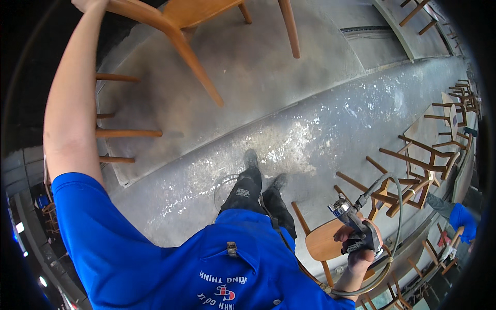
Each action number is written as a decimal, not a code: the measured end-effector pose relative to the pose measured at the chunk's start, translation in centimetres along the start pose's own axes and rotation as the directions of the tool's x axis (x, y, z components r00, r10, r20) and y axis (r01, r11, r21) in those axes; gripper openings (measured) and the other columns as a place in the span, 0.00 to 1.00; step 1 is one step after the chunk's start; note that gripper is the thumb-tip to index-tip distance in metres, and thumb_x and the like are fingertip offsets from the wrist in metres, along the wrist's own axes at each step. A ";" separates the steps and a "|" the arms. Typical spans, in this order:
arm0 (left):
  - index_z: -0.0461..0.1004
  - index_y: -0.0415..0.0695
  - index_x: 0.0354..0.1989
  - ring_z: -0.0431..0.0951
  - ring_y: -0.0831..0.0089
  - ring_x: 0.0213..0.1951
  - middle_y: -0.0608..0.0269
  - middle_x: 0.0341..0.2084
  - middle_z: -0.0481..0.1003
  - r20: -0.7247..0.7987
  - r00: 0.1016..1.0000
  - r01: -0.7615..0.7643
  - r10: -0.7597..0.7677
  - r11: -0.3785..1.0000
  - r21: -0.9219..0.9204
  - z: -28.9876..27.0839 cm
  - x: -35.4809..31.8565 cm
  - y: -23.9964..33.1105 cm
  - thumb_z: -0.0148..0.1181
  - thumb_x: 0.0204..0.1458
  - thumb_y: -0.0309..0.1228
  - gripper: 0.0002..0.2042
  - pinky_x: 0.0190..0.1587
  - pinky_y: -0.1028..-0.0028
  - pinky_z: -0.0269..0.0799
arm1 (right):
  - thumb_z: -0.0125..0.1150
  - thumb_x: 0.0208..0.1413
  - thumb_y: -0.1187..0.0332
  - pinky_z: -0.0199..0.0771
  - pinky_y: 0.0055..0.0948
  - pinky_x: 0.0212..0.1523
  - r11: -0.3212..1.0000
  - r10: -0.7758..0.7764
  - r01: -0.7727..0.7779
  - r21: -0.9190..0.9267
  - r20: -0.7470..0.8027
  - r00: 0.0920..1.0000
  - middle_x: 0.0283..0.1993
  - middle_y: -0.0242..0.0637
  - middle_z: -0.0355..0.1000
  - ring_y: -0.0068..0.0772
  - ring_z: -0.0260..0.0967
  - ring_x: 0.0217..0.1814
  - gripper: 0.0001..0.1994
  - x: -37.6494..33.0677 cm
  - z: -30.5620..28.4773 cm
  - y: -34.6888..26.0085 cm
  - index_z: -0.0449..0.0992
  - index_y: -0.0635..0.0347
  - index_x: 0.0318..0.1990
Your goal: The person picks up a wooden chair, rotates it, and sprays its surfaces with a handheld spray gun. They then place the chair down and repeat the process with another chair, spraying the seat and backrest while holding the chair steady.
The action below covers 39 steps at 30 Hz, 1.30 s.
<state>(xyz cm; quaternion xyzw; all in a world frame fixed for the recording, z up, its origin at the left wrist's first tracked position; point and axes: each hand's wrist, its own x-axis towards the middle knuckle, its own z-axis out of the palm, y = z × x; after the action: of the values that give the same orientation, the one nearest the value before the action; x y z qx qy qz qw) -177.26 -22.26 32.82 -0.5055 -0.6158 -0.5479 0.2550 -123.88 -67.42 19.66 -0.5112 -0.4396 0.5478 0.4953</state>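
Observation:
At the upper left edge my left hand (90, 4) is closed on the curved back of a brown wooden chair (199, 13); part of the hand is cut off by the frame. The chair's legs stand over a grey, stained board. In my right hand (361, 253), low on the right, is a spray gun (354, 219) with a silver head and a dark body, held by its handle. A grey hose (399, 206) loops from the gun down past my wrist. Behind the gun lies the tan seat (323, 240) of another chair.
Several wooden chairs (423, 155) crowd the right side, legs pointing various ways. More chair legs (129, 133) stick out at the left. A person in blue (462, 222) is at the far right. The grey floor (294, 144) under my boots is spotted with white paint.

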 end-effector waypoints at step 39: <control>0.71 0.39 0.53 0.81 0.65 0.22 0.56 0.22 0.78 0.365 0.931 0.134 -0.019 0.947 -0.293 -9.9 -14.5 12.0 0.45 0.69 0.35 0.14 0.29 0.68 0.75 | 0.56 0.53 0.29 0.61 0.17 0.19 0.991 -0.100 0.092 -0.095 -0.087 0.991 0.27 0.42 0.75 0.18 0.67 0.21 0.45 -4.0 -7.2 -2.7 0.72 0.71 0.55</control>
<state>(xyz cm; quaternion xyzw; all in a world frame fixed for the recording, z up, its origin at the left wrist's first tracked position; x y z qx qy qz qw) -163.63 -37.81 27.92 -0.6058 -0.5766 -0.5471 0.0337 -116.48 -71.21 22.20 -0.5363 -0.4649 0.4786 0.5169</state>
